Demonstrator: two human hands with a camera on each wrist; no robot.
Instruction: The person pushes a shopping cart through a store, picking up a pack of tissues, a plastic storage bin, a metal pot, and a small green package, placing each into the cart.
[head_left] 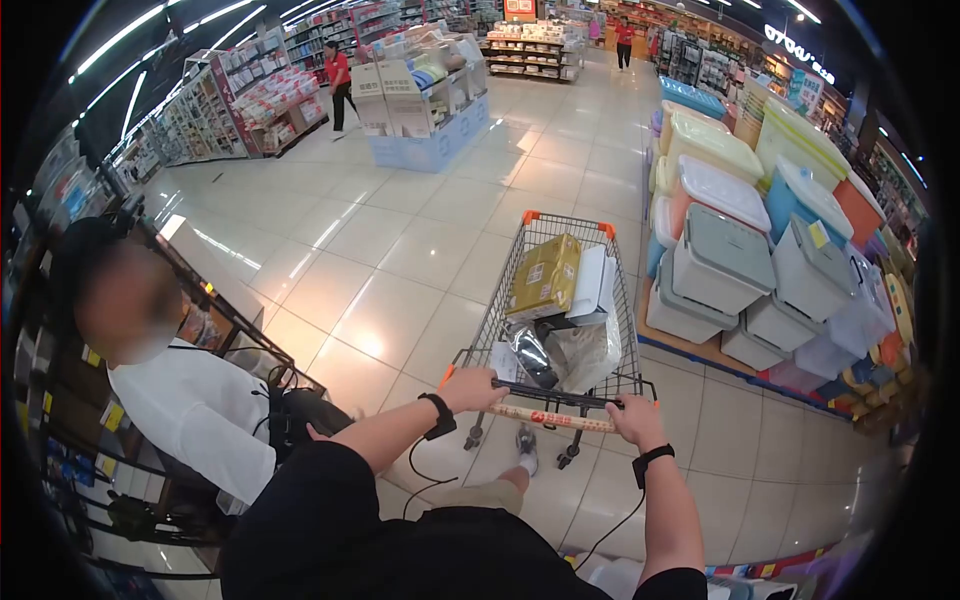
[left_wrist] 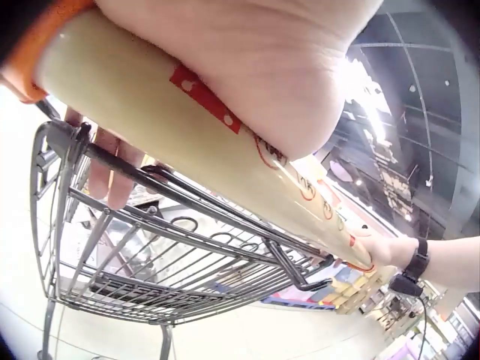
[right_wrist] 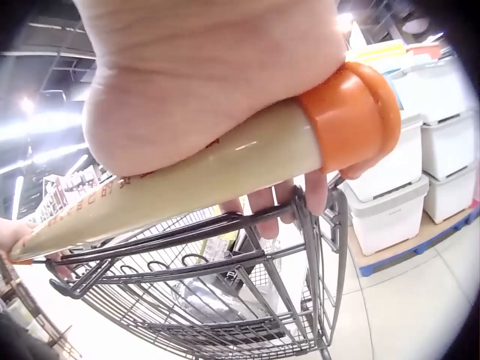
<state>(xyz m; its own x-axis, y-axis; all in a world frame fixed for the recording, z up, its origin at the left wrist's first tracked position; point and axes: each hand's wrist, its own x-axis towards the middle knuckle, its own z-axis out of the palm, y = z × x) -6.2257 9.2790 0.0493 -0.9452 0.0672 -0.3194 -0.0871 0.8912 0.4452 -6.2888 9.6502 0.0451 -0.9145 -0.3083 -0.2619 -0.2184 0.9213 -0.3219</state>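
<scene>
A wire shopping cart (head_left: 622, 350) stands before me in the head view. My left hand (head_left: 472, 390) grips the left part of its cream handle (head_left: 555, 417), and my right hand (head_left: 637, 422) holds the right end. Both wrist views show a palm over the bar, with fingers (left_wrist: 124, 169) passing down on its far side. By the right palm is an orange end cap (right_wrist: 349, 120). Inside the cart lie a gold box (head_left: 545, 275), a white box (head_left: 593, 280), a dark item in clear wrapping (head_left: 533, 357) and a crumpled silvery bag (head_left: 590, 358).
Stacked lidded storage bins (head_left: 722, 255) line the right side on a low platform. Close at left is a person in a white shirt (head_left: 180, 410), beside shelving. Ahead, a display island (head_left: 425, 115) stands on the tiled floor (head_left: 400, 245); a person in red (head_left: 337, 75) walks near it.
</scene>
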